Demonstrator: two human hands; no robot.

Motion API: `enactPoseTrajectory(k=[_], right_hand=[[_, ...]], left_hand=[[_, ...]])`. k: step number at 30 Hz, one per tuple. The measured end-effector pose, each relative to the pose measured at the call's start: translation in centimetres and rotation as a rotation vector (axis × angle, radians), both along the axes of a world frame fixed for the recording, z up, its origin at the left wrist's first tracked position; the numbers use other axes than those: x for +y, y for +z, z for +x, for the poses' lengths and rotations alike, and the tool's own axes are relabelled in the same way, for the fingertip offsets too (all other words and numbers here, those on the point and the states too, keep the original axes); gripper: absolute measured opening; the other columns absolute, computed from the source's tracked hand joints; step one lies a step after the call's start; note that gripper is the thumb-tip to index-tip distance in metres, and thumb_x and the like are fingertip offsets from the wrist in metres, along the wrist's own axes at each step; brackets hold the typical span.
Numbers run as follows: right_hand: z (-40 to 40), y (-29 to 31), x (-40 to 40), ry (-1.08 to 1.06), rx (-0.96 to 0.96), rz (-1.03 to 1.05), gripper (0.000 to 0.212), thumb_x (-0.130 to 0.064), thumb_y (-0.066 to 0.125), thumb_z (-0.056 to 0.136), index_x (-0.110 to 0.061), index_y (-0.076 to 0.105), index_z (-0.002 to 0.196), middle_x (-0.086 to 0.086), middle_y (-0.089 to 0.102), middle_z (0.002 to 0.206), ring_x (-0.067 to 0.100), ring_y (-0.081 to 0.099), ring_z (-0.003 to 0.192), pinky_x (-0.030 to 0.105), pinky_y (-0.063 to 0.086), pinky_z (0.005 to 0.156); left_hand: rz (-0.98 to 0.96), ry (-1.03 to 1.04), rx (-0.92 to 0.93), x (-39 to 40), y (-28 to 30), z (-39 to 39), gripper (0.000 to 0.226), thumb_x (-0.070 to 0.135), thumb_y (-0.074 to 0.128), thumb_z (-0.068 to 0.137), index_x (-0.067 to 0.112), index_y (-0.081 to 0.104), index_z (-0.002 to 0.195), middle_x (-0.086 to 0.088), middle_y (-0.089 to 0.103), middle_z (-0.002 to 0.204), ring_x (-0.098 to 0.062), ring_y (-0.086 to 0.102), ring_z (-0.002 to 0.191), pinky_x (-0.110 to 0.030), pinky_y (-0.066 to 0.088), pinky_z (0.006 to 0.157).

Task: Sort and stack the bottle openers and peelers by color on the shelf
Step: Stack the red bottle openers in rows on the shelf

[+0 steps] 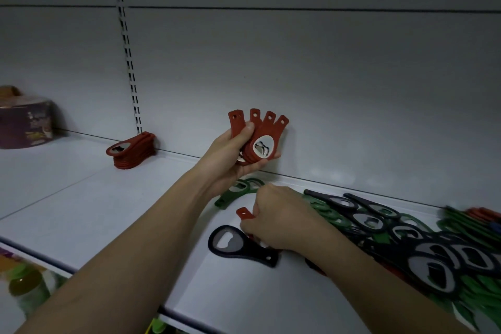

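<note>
My left hand (233, 160) is raised above the shelf and grips a fan of several red bottle openers (264, 135), handles pointing up. Lower down, my right hand (279, 215) curls its fingers round another red opener (244, 213) lying on the white shelf (108, 206); only its handle end shows. A neat stack of red openers (131, 153) stands at the back wall to the left. A single black opener (238, 245) lies just below my right hand. A green opener (238, 191) lies behind it.
A mixed heap of black and green openers (401, 236) covers the shelf's right side, with a few red ones (485, 214) at the far right. A dark round package (25, 122) stands at the far left. Bottles (24, 285) show on the shelf below.
</note>
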State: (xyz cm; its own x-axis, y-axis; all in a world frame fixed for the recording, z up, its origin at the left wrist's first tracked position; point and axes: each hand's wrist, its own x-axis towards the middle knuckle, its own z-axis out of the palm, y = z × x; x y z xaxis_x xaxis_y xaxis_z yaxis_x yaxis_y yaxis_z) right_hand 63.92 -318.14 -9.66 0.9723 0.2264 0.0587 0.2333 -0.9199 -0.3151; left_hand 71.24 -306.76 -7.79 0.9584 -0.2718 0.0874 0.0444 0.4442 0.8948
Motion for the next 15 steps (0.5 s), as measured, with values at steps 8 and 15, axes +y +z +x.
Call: enactPoseTrajectory(k=[8,15], right_hand=[[0.0,2.3,-2.2,-0.113,0.040,0.436,0.016,-0.028,0.070,0.089,-0.017,0.064,0.078,-0.001,0.067,0.079,0.009,0.064,0.070,0.022,0.052,0.066],[0.4,2.5,-4.8,-0.183,0.119,0.794,0.018,-0.029,0.063,0.095,-0.013,0.071,0.096,-0.013,0.062,0.052,-0.001,0.052,0.040,0.014,0.041,0.044]], left_hand=[[-0.063,-0.133,0.001,-0.2,0.2,-0.2,0.032,0.022,0.042,0.105,0.001,0.056,0.124,-0.022,0.070,0.114,-0.037,0.070,0.103,-0.035,0.060,0.083],[-0.147,-0.081,-0.032,-0.3,0.0,-0.1,0.034,0.023,0.040,0.106,0.002,0.054,0.129,-0.020,0.070,0.116,-0.035,0.070,0.103,-0.034,0.061,0.076]])
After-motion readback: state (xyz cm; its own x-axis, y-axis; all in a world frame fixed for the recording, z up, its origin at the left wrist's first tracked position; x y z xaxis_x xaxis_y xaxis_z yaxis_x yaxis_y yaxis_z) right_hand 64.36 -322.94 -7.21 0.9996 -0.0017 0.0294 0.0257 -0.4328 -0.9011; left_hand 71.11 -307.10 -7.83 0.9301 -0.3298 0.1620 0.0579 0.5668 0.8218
